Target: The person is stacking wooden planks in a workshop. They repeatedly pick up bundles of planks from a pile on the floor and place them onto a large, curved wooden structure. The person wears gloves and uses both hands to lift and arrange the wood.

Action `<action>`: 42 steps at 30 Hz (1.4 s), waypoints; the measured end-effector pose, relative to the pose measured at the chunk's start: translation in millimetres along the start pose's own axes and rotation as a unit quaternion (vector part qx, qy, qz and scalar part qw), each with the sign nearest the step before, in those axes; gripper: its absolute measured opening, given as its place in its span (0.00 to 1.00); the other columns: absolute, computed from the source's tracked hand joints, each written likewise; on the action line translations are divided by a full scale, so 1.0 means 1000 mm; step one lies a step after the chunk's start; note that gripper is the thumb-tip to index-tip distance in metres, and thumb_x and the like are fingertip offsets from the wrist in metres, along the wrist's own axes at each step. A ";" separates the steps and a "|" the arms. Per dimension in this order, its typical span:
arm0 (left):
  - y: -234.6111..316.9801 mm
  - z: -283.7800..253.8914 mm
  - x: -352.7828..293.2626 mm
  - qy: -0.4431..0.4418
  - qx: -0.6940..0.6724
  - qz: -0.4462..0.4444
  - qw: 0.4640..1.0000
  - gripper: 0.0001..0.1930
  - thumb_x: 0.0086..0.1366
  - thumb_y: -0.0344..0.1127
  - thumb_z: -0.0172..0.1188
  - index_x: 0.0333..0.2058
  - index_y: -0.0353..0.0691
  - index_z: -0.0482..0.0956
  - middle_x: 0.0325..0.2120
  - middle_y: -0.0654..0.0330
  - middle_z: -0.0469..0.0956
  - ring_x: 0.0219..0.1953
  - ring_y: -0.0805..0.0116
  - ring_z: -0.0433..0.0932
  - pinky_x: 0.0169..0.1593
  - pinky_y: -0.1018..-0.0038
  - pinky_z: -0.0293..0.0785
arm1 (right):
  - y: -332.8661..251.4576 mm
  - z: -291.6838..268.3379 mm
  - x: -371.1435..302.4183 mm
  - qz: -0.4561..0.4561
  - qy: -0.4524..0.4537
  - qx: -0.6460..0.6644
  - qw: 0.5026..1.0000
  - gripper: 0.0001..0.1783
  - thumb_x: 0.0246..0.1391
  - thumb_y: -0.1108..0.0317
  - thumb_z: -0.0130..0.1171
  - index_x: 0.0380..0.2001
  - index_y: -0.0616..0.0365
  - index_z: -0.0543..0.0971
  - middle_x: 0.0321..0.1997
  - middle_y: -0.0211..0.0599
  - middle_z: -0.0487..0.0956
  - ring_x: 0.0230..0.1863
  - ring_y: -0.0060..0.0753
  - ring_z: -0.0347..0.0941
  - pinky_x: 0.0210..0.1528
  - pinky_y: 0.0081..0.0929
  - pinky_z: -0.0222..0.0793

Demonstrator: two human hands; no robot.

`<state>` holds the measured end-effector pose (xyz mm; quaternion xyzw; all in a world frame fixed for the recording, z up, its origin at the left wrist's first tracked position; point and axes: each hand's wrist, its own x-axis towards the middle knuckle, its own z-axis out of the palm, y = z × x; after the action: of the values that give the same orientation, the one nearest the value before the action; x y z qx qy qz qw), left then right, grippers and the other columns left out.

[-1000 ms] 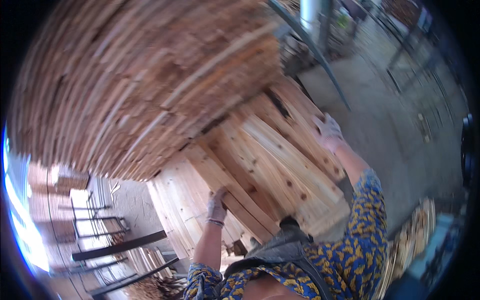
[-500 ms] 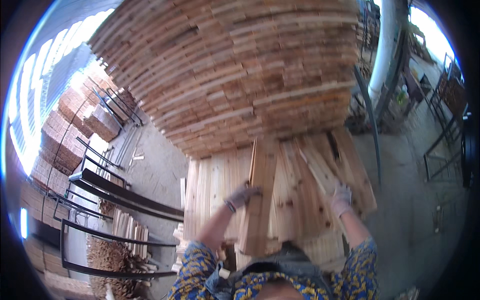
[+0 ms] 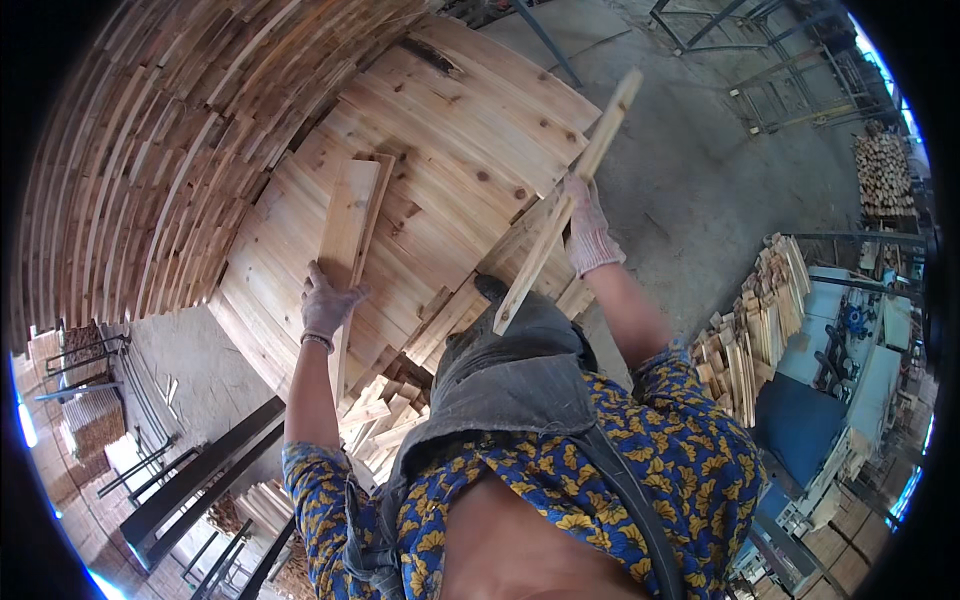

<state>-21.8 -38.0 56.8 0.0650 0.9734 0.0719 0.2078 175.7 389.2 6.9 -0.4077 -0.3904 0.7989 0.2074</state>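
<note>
Since my right hand has lifted a strip at two o'clock, both are full, left hand grasping a board at nine.

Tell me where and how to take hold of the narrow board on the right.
Grip the narrow board near mid-length, coming from the person's right and closing across its width, about where the right hand holds it. It is long, slim and slanted, with its far end out over the floor, so a middle grip should likely balance best.

no lettering or numbers readable, as far as discernible
</note>
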 end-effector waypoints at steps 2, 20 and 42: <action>0.005 0.008 -0.012 0.012 0.069 -0.017 0.997 0.67 0.44 0.60 0.77 0.73 0.39 0.43 0.64 0.38 0.62 0.65 0.45 0.66 0.63 0.55 0.68 | 0.010 -0.010 -0.029 0.045 0.067 -0.084 0.993 0.44 0.60 0.41 0.57 0.74 0.41 0.55 0.59 0.36 0.74 0.62 0.33 0.69 0.61 0.33 0.65; -0.023 -0.053 -0.070 0.056 -0.429 -0.086 0.898 0.60 0.44 0.38 0.79 0.70 0.33 0.48 0.51 0.45 0.77 0.49 0.57 0.79 0.52 0.68 0.78 | 0.058 0.074 0.026 0.111 0.021 0.047 0.993 0.42 0.70 0.41 0.39 0.75 0.58 0.51 0.80 0.43 0.50 0.77 0.43 0.50 0.77 0.39 0.44; -0.028 0.203 -0.213 0.255 -0.913 -0.287 0.141 0.20 0.62 0.34 0.69 0.52 0.40 0.77 0.47 0.59 0.79 0.52 0.62 0.77 0.62 0.60 0.72 | -0.055 0.059 0.036 -0.041 0.130 -0.280 0.950 0.48 0.63 0.35 0.50 0.71 0.66 0.60 0.73 0.49 0.63 0.69 0.44 0.63 0.73 0.35 0.52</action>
<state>252.0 -75.9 -47.1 -0.4777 0.1435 0.8554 -0.1393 107.7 419.8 54.3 -0.5336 -0.5844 0.5883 0.1661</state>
